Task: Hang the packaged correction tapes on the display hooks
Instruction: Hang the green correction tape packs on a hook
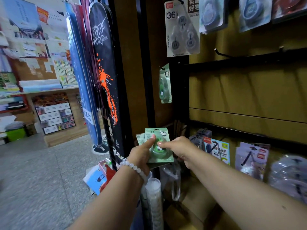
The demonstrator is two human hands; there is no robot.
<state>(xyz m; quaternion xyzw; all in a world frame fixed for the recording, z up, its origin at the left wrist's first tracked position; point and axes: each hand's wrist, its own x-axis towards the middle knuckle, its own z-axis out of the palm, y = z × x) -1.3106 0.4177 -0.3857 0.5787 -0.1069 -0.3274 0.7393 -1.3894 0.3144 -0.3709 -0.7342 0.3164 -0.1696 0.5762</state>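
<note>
A small stack of green panda correction tape packs (157, 135) is held low in front of the display rack. My left hand (141, 155) grips the stack from the left, thumb on the front pack. My right hand (180, 149) pinches the front pack at its right side. One green pack (164, 83) hangs on a hook of the black rack above. An empty black hook (221, 53) sticks out to the right, higher up. A grey multi-pack of correction tapes (182, 30) hangs at the top.
Blue tape packs (213, 14) hang along the top row. Other packaged goods (217, 151) hang on the lower rail at right. Black and blue racket bags (106, 72) hang to the left of the rack. Boxes and a plastic tube (154, 196) stand below my hands.
</note>
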